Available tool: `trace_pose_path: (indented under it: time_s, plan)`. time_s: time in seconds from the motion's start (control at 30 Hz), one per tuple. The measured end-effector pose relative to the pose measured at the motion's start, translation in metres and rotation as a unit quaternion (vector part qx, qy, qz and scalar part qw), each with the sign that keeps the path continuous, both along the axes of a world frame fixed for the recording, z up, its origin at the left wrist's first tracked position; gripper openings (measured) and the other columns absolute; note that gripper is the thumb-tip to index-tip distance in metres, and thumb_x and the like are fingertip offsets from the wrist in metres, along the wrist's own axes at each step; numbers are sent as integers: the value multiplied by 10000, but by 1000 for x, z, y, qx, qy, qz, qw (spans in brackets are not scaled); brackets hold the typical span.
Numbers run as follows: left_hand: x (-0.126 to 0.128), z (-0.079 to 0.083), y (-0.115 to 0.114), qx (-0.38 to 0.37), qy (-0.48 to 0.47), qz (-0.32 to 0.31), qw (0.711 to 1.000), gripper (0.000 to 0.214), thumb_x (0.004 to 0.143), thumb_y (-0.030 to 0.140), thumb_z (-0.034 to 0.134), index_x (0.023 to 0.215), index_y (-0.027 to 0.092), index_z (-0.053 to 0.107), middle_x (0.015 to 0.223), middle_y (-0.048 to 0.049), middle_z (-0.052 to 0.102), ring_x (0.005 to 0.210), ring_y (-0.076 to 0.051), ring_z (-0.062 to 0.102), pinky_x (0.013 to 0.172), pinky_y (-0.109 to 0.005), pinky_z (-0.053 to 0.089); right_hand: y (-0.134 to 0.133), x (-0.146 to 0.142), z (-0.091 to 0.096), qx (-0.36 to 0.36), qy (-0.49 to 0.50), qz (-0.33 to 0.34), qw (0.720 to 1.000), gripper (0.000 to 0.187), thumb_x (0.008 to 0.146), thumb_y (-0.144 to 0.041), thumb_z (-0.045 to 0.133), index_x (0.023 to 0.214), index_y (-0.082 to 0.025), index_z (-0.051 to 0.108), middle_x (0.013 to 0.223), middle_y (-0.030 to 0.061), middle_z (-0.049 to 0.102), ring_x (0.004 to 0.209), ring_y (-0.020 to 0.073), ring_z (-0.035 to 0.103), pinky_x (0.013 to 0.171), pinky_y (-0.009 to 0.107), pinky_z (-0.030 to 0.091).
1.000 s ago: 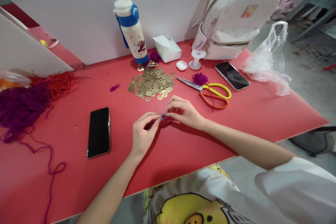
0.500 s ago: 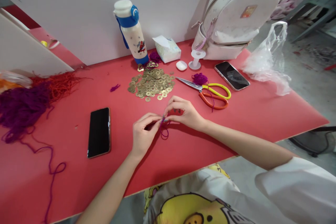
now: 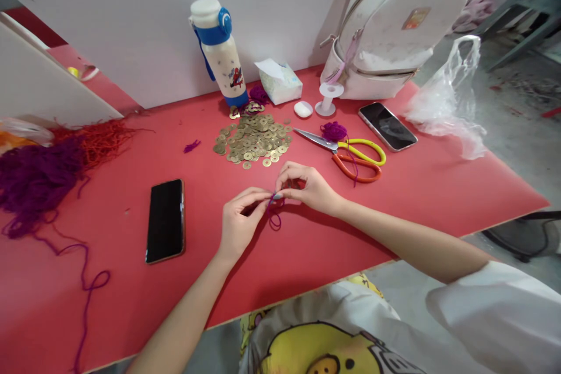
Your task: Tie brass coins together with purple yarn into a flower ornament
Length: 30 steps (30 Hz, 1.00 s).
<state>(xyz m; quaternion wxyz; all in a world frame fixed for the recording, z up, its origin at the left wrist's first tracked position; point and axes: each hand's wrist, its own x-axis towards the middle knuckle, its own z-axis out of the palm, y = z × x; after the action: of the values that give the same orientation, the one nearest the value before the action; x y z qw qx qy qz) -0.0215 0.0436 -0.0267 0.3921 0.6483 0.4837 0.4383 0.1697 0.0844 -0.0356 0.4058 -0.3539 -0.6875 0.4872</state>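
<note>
Thumb and fingers of my left hand [image 3: 242,220] pinch a purple yarn [image 3: 274,221], which hangs below the fingertips in small loops. My right hand [image 3: 307,188] meets it from the right, thumb and index finger pressed together on the same yarn. The fingertips hide most of the spot where the strands come together; a coin there cannot be made out. Beyond my hands lies a pile of brass coins [image 3: 254,137] with holes in their middles. Scissors [image 3: 346,153] with one yellow and one orange handle lie beyond my right hand, a small purple yarn ball [image 3: 333,131] against them.
A black phone [image 3: 165,221] lies left of my hands, another phone [image 3: 388,126] at the right. Purple yarn [image 3: 39,181] and red strands [image 3: 103,143] heap at far left. Along the back stand a bottle [image 3: 221,55], tissues [image 3: 280,83], a spool [image 3: 328,99] and a backpack [image 3: 394,29].
My right fingers have closed in on the yarn and shifted slightly, thumb and index now pinched together near the left fingertips. The hanging loops have changed shape a little.
</note>
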Motion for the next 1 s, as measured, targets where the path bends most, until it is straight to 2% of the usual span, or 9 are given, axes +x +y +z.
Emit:
trace_pose_path:
  time_s: [0.3, 0.43, 0.53, 0.63, 0.77, 0.87, 0.93, 1.0]
  plan:
    - [-1, -2, 1, 9, 1, 17, 1000, 112, 850, 149, 659, 838, 185, 765, 849, -40, 745, 783, -144, 696, 696, -210, 556, 1, 0, 1, -3, 19, -31, 999, 67, 873, -230, 638, 856, -167, 625, 840, 1, 527, 655, 88, 495, 606, 227, 409]
    - [-1, -2, 1, 0, -1, 19, 1000, 101, 851, 165, 667, 840, 181, 766, 851, -44, 741, 781, -146, 695, 691, -212, 558, 0, 0, 4, 2, 11, 3, 1000, 114, 853, -271, 675, 882, -164, 649, 843, 7, 541, 644, 86, 490, 594, 225, 416]
    - [-1, -1, 1, -7, -3, 19, 1000, 102, 847, 164, 671, 837, 185, 770, 850, -43, 743, 783, -147, 694, 696, -215, 558, -1, 2, 5, -85, 32, 68, 994, 220, 861, -372, 688, 846, -156, 647, 742, -2, 570, 589, 88, 499, 548, 221, 410]
    - [0, -1, 1, -13, 1, 26, 1000, 105, 835, 165, 680, 838, 195, 780, 858, -43, 750, 794, -153, 699, 706, -223, 560, 0, 3, 3, -206, 108, 121, 965, 326, 863, -476, 680, 814, -158, 628, 612, -35, 544, 493, 73, 440, 463, 201, 357]
    - [0, -3, 1, -27, 2, 56, 998, 84, 796, 172, 712, 808, 204, 788, 841, -39, 758, 786, -159, 706, 719, -234, 566, 6, 5, 0, -250, 255, 64, 932, 357, 808, -484, 749, 734, -172, 592, 587, -59, 510, 484, 48, 399, 457, 171, 336]
    - [-1, -4, 1, -46, -24, 89, 995, 73, 774, 182, 718, 790, 207, 785, 838, -37, 761, 782, -164, 713, 713, -242, 575, 10, 5, 0, -224, 292, -10, 930, 269, 824, -456, 744, 869, -215, 634, 809, -13, 653, 609, 70, 543, 525, 173, 437]
    - [-1, -3, 2, -61, -44, 115, 991, 61, 762, 199, 724, 786, 205, 780, 837, -37, 759, 785, -173, 716, 699, -251, 580, 9, 5, 1, -163, 255, -49, 952, 233, 848, -429, 723, 993, -256, 665, 1085, 32, 676, 836, 126, 641, 645, 226, 537]
    - [-1, -3, 2, -74, -56, 134, 987, 58, 757, 220, 731, 791, 203, 776, 837, -40, 758, 790, -184, 717, 674, -256, 581, 6, 4, 2, -68, 169, -72, 981, 196, 865, -408, 706, 990, -257, 706, 1274, 65, 617, 1079, 198, 626, 806, 320, 577]
